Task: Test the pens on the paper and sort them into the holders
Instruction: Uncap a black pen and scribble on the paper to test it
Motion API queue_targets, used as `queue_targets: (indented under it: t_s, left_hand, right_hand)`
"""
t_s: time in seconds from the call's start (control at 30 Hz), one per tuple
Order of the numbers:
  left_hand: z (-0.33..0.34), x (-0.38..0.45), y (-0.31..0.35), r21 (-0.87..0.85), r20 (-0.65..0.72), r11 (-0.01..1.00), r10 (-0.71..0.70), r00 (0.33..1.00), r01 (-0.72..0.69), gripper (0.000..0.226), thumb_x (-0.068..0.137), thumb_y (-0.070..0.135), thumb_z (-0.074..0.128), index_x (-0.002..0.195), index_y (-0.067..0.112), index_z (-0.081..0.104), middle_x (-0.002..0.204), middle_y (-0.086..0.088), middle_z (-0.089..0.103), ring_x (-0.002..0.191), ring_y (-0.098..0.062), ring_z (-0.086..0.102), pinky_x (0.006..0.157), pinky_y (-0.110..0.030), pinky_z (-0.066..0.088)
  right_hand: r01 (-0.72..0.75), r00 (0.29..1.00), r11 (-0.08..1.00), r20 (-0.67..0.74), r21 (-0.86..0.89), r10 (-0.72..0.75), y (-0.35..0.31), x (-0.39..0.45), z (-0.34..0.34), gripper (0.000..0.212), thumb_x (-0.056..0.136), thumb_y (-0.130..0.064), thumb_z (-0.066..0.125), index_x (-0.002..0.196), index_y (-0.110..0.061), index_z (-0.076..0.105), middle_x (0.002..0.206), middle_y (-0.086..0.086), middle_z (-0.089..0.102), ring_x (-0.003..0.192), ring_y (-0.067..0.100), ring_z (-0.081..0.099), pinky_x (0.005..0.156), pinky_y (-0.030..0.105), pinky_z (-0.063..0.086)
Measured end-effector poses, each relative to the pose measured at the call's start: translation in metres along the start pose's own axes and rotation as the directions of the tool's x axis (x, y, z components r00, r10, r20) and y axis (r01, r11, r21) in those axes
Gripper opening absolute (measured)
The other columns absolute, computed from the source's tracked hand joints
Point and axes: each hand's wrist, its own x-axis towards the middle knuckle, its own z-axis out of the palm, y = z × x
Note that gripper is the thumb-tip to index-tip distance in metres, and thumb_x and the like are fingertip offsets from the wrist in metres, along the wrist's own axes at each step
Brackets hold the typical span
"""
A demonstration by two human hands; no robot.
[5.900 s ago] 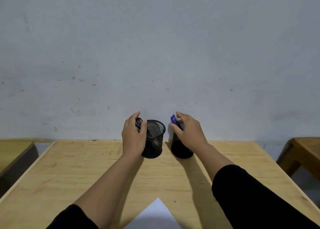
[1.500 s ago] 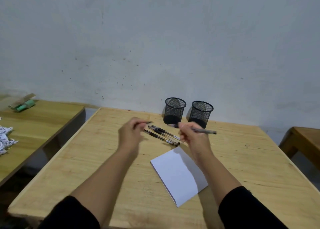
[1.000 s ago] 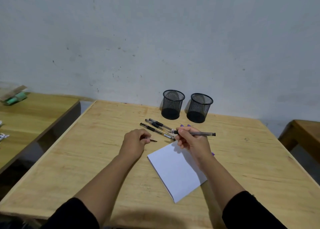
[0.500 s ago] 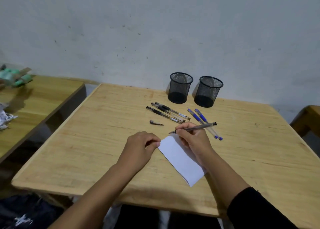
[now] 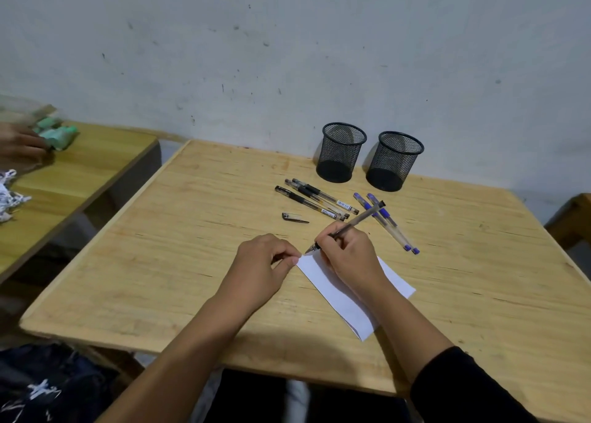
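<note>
While gripping an uncapped pen [image 5: 350,224] in the curled fingers of the right hand [image 5: 350,258], pressing its tip to the paper's [image 5: 339,291] far corner near the worktop's [image 5: 160,262] middle. Pinching that corner with the left hand [image 5: 259,270]. Lying toward the far edge: black pens [image 5: 311,198], blue pens [image 5: 388,224], a cap [image 5: 294,217], two mesh holders [image 5: 342,152].

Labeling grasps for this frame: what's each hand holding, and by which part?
Right hand grips an uncapped black pen low on the barrel near the tip, tip at the paper's corner. Left hand pinches that corner.
</note>
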Motion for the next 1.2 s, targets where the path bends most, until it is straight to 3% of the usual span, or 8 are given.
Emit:
queue_targets:
  t_s: [0.13,0.47,1.2]
  left_hand:
    - [0.0007,0.0004,-0.0006,-0.006,-0.003,1.000,-0.007,1.000,0.007,0.011,0.082,0.018,0.067,0.088,0.025,0.074,0.079,0.012,0.061,0.071,0.004,0.053,0.065,-0.003,0.036]
    - [0.0017,0.0007,-0.0007,-0.016,-0.004,1.000,-0.019,1.000,0.019,0.011,0.083,0.019,0.067,0.089,0.025,0.074,0.080,0.012,0.062,0.072,0.007,0.052,0.065,0.001,0.034]
    - [0.0023,0.0011,-0.0027,0.003,0.006,1.000,-0.005,1.000,0.005,0.012,0.083,0.019,0.065,0.090,0.025,0.073,0.083,0.012,0.063,0.073,0.008,0.051,0.065,0.003,0.033]
  right_hand:
    - [0.080,0.996,0.996,0.041,-0.048,-0.078,0.0017,-0.0055,0.0028,0.014,0.085,-0.005,0.052,0.075,-0.006,0.062,0.060,-0.001,0.055,0.054,0.004,0.046,0.052,0.014,0.038]
    - [0.102,0.991,0.992,0.095,-0.070,-0.095,0.0018,-0.0061,0.0044,0.013,0.086,-0.006,0.052,0.077,-0.003,0.062,0.064,0.002,0.054,0.055,0.005,0.043,0.051,0.014,0.036]
    - [0.118,0.992,0.988,0.053,-0.096,-0.113,0.0040,-0.0049,0.0047,0.013,0.085,-0.006,0.053,0.078,-0.001,0.062,0.063,0.005,0.053,0.053,0.004,0.042,0.048,0.013,0.035]
